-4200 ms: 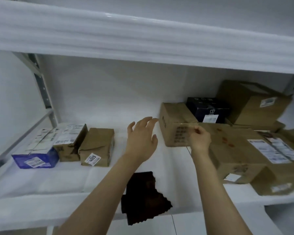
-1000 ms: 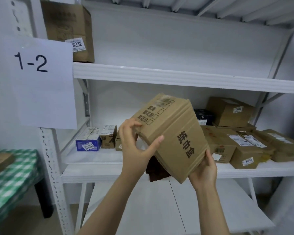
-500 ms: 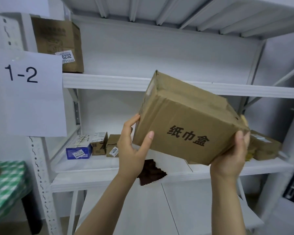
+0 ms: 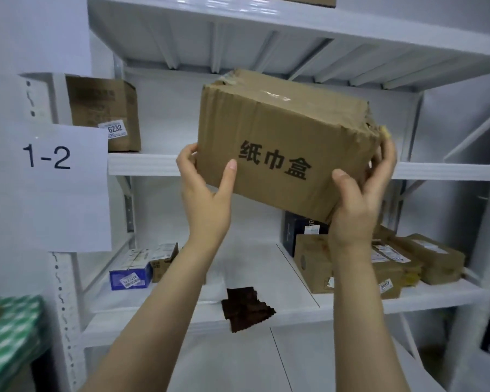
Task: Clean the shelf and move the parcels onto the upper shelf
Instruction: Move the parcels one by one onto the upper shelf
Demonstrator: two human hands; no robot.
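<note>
I hold a brown cardboard parcel with black printed characters up in front of the upper shelf. My left hand grips its lower left corner and my right hand clasps its lower right end. The parcel is slightly tilted, with its base at about the height of the shelf edge. A box labelled 6232 stands at the upper shelf's left end. On the lower shelf lie small parcels at the left, several brown parcels at the right and a dark brown cloth at the front edge.
A paper sign reading 1-2 hangs on the left upright. A green checked surface sits at the lower left. Another shelf board runs overhead with ribs beneath. A dark box stands behind the right-hand parcels.
Both hands have lifted the parcel from the lower shelf to the height of the upper shelf and turned it level. My view has tilted upward.
</note>
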